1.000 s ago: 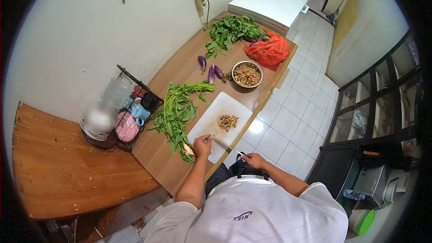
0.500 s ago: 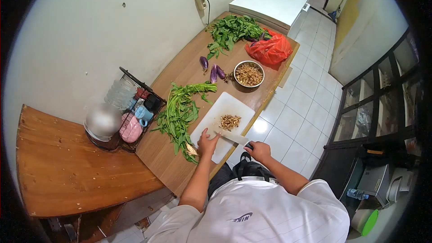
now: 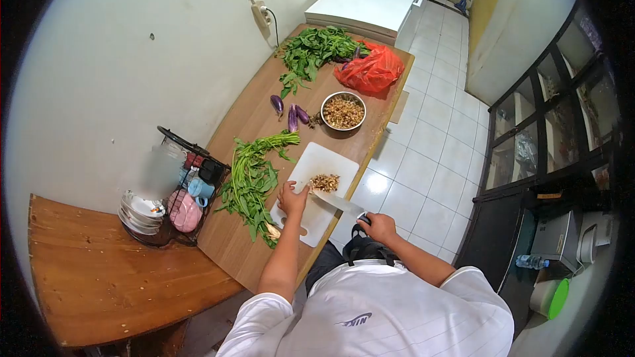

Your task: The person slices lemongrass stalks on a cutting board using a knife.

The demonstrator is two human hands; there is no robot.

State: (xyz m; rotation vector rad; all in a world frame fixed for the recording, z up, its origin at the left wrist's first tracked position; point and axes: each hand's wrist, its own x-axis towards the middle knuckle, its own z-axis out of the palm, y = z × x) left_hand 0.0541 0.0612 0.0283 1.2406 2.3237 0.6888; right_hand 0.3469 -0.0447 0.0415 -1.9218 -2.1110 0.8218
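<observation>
A kitchen knife (image 3: 338, 203) is gripped by its dark handle in my right hand (image 3: 380, 227), at the near edge of the table. Its blade lies low across the white cutting board (image 3: 317, 226), with the tip at the near side of a small pile of chopped brown-and-white pieces (image 3: 324, 182). My left hand (image 3: 291, 199) is over the board's left part, fingers apart, the thumb right by the blade tip. Beyond the board stands a metal bowl (image 3: 343, 111) full of similar chopped pieces.
Leafy green stems (image 3: 250, 178) lie left of the board. Purple eggplants (image 3: 293, 118), more greens (image 3: 317, 53) and a red plastic bag (image 3: 372, 69) are farther back. A dish rack (image 3: 198, 188) holds plates and cups at the left. A white chest freezer (image 3: 367, 1) stands past the table.
The view has shifted, so most of the table appears farther left. Both my left hand and the knife blade have come closer to the chopped pile. The right hand still grips the handle.
</observation>
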